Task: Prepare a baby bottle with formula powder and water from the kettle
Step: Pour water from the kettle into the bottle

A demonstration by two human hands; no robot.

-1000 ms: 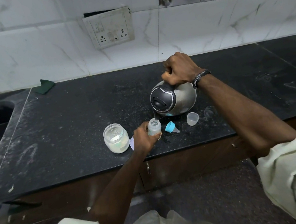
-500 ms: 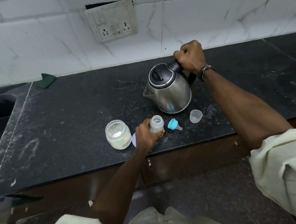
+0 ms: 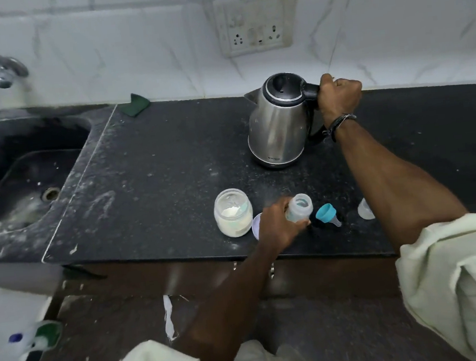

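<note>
Steel kettle [image 3: 279,124] handle hidden by right hand [image 3: 339,96], clear cup [image 3: 365,209] half-hidden

text check | kettle [image 3: 280,129] has a tiny brand mark low on the steel, too blurry to read | nothing else readable

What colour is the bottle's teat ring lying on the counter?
Light blue, shown in the head view: teat ring.

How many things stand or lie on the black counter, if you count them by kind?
Kettle: 1
Powder jar: 1
Jar lid: 1
Baby bottle: 1
Blue teat cap: 1
Clear cup: 1
Green cloth: 1
Total: 7
</note>
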